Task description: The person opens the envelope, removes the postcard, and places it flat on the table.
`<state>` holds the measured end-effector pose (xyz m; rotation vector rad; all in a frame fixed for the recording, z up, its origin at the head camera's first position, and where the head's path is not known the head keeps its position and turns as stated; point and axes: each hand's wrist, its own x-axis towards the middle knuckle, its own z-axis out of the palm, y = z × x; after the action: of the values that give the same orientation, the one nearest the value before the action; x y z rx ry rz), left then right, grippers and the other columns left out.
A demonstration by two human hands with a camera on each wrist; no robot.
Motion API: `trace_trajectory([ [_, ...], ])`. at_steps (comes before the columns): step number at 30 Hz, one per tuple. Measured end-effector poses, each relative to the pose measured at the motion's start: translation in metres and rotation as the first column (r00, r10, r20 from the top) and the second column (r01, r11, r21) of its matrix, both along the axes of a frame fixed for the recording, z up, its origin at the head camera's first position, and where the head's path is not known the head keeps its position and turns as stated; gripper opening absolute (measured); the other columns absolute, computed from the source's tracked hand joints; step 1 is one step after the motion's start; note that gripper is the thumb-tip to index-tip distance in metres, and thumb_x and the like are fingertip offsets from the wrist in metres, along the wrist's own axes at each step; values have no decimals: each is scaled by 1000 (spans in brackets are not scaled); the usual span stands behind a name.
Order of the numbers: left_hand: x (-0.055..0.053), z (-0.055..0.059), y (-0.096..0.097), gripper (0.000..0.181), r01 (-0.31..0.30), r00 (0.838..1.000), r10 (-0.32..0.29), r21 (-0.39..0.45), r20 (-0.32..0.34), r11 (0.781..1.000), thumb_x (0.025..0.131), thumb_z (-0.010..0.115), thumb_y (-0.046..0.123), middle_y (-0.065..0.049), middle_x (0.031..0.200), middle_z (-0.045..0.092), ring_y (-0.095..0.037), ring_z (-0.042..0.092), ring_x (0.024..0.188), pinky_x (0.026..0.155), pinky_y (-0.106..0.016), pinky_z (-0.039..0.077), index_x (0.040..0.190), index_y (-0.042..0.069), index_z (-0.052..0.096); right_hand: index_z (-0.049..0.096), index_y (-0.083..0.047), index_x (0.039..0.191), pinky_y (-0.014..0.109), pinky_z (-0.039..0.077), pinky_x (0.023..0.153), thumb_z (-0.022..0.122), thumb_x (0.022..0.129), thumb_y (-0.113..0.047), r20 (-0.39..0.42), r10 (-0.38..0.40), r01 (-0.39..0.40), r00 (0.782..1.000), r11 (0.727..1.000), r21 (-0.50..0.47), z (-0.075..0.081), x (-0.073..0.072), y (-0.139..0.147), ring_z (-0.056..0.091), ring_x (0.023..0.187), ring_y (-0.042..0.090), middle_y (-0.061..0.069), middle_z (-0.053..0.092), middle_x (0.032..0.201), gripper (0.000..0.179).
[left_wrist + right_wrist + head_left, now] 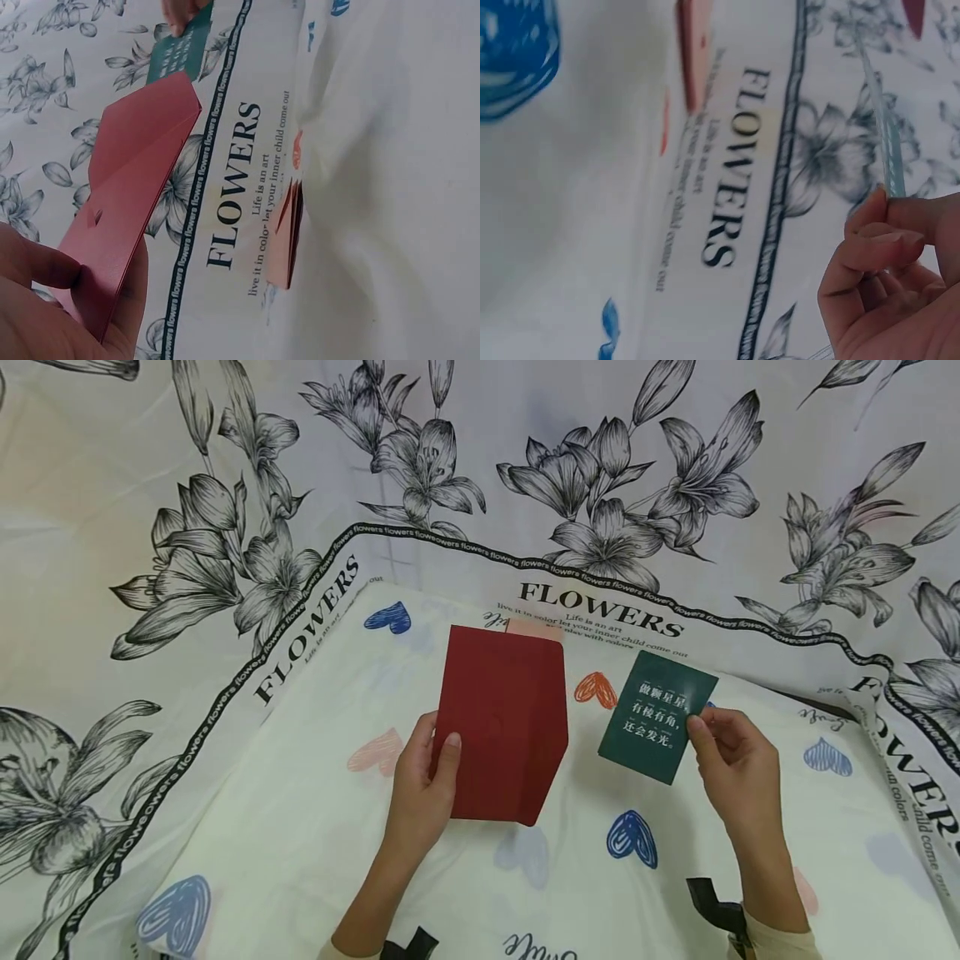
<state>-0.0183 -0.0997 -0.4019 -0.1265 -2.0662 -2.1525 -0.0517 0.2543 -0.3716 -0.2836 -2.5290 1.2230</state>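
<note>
In the head view my left hand (422, 789) holds a red envelope (502, 727) by its left edge, thumb on the near face. The left wrist view shows the envelope (139, 176) raised above the cloth, its flap end toward the other hand. At the right, my right hand (738, 768) pinches a green card (648, 714) with white printed characters by its right edge. Seen from the right wrist, the card (889, 142) is almost edge-on between thumb and finger (866, 210). Card and envelope are apart.
A pinkish folded paper item (536, 628) lies behind the red envelope, mostly hidden in the head view; the left wrist view shows its folded edges (281, 247). Beneath is a white cloth (300, 852) with hearts, and beyond it a flower-printed cloth (465, 410).
</note>
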Motion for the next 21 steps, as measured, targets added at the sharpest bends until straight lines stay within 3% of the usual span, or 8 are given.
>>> trace_trajectory([
  [3,1,-1,-2,26,-1,1000,1,10,10,1000,112,52,14,-4,120,72,-23,74,101,84,-39,62,137,19,59,67,-9,130,15,53,65,60,109,-35,60,-15,14,998,1000,17,-8,-10,13,65,81,6,2,72,110,34],
  [8,2,-1,-3,25,3,1000,-3,17,24,1000,112,52,14,-4,119,72,-23,73,101,83,-40,62,136,19,58,64,-8,134,16,54,68,57,110,-40,161,29,-34,987,999,34,-23,-25,26,63,85,8,14,70,121,41],
  [16,4,-2,-2,26,31,998,-32,23,57,999,112,53,15,-4,118,73,-23,73,99,83,-40,62,137,23,59,62,-1,132,23,55,67,55,110,-45,303,119,-141,945,989,51,-48,-56,49,61,85,20,23,68,114,49],
  [21,6,-5,0,26,45,996,-47,36,75,998,112,53,16,-3,120,72,-23,73,101,85,-40,62,137,23,59,62,2,130,28,51,63,54,111,-43,335,134,-174,933,981,91,-56,-69,53,59,80,20,26,70,112,50],
])
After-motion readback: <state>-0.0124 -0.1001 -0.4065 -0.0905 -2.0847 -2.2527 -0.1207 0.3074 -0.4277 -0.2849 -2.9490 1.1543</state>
